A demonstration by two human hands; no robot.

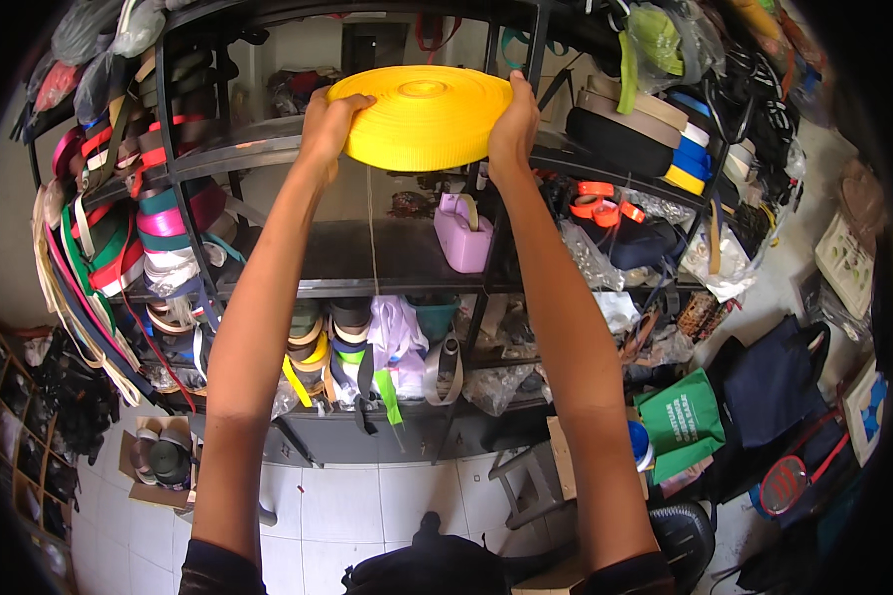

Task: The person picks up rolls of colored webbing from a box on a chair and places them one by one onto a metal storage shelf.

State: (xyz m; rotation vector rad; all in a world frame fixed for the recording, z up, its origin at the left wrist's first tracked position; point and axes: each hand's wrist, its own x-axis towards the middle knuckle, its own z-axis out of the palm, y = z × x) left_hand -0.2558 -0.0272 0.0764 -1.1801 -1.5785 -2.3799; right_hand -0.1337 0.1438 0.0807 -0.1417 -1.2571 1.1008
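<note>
Both my arms reach forward, raising a large flat roll of yellow webbing point(422, 119) in front of a black shelf rack. My left hand point(329, 127) grips the roll's left rim, its thumb lying over the top edge. On the opposite rim, my right hand point(514, 124) holds it with the fingers mostly hidden behind. The roll lies nearly level, its wound top face and small centre showing. Behind and below it, a lilac tape dispenser point(463, 234) stands on the middle shelf point(367, 253).
Stacked webbing rolls fill the left shelves point(174, 213). More rolls point(630, 129) and orange tape rolls point(600, 205) sit at right. Lower down are a green bag point(680, 424), a dark stool point(526, 486) and a cardboard box point(159, 461) of rolls on the white tiled floor point(342, 501).
</note>
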